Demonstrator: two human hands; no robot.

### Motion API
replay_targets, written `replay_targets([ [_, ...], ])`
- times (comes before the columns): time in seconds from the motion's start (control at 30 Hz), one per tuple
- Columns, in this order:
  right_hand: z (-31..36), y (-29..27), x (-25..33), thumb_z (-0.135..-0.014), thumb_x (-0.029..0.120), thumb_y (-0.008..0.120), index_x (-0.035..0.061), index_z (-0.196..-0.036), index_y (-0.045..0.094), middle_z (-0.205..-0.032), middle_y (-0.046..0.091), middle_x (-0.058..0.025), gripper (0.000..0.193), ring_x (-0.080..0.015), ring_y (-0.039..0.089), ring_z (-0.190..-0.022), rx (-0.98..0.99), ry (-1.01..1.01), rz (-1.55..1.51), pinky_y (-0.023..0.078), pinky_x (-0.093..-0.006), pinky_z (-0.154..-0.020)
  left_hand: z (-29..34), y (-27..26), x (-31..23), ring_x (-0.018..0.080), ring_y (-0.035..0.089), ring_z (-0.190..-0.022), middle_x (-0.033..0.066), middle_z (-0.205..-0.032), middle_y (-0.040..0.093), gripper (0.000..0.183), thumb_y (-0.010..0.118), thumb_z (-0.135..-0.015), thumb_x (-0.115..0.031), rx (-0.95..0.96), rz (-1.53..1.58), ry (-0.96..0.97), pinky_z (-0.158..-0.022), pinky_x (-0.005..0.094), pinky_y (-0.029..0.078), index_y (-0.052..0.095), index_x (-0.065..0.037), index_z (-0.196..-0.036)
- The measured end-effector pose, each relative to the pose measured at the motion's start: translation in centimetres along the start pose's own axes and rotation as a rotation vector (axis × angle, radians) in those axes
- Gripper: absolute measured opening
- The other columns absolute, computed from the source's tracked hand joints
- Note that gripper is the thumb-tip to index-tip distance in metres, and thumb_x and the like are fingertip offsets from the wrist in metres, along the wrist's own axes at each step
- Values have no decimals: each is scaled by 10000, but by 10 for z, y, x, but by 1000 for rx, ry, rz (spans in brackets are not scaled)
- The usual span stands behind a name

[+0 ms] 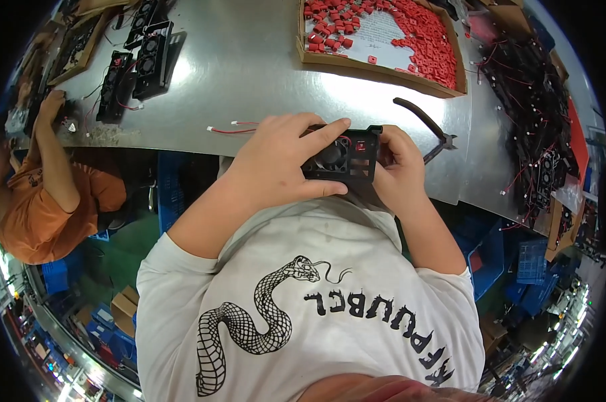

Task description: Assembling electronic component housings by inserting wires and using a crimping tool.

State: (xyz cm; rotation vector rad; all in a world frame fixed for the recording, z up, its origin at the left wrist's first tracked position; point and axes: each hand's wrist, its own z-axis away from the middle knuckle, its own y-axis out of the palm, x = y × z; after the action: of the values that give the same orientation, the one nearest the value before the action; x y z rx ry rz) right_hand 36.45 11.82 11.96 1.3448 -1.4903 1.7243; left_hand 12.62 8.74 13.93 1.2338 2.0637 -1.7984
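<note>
A black plastic fan housing [362, 164] with a small round fan and a small red part inside is held over the table's near edge. Wrapped around its left end is my left hand [286, 157], thumb along the lower side and fingers over the top. My right hand [400, 161] grips the right end, its fingertips partly hidden behind the housing. Thin red wires with white connectors [210, 128] stick out to the left of my left hand. To the right of my right hand, side cutters [444, 139] with dark handles lie on the metal table [249, 80].
A cardboard tray [383, 72] of small red parts sits at the far side. Several black fan housings [150, 60] stand at the far left. Black wired assemblies [534, 120] are heaped at the right. At the left, a co-worker in orange [48, 208] reaches onto the table.
</note>
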Motion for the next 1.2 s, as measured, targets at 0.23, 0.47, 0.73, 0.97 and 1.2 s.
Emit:
replay_targets([
  [0.23, -9, 8, -4, -796, 22, 770, -4, -973, 680, -826, 594, -19, 200, -93, 539, -709, 5, 52, 138, 433, -253, -618, 3, 5, 7, 312, 622, -987, 107, -1077, 641, 772, 778, -775, -585, 12, -87, -52, -898, 442, 459, 613, -174, -1407],
  [0.47, -21, 1, -2, -808, 25, 739, 9, -1018, 702, -879, 650, -97, 214, -179, 593, -714, 123, -65, 523, 492, -323, -659, 1, 2, 12, 305, 615, -991, 97, -1081, 633, 710, 757, -804, -585, 68, -219, -83, -914, 446, 444, 624, -191, -1380],
  [0.73, -32, -21, 23, -849, 59, 751, 17, -1055, 740, -937, 680, -95, 210, -223, 636, -744, 150, -256, 489, 508, -327, -667, -7, 8, 7, 290, 617, -982, 88, -1075, 636, 712, 772, -790, -573, 50, -268, -70, -908, 434, 452, 622, -189, -1371],
  [0.97, -33, -16, 28, -837, 75, 756, 26, -957, 776, -834, 634, -98, 131, -235, 624, -724, 178, -192, 531, 493, -353, -656, -11, 11, 3, 279, 627, -922, 76, -1048, 648, 717, 780, -779, -574, 43, -303, -95, -862, 424, 464, 628, -181, -1359],
  [1.2, -38, -14, 24, -826, 68, 754, 24, -948, 767, -842, 629, -91, 131, -244, 624, -726, 169, -182, 495, 492, -352, -659, -12, 7, 3, 281, 630, -932, 86, -1065, 656, 706, 787, -773, -565, 43, -292, -101, -870, 434, 465, 638, -172, -1341],
])
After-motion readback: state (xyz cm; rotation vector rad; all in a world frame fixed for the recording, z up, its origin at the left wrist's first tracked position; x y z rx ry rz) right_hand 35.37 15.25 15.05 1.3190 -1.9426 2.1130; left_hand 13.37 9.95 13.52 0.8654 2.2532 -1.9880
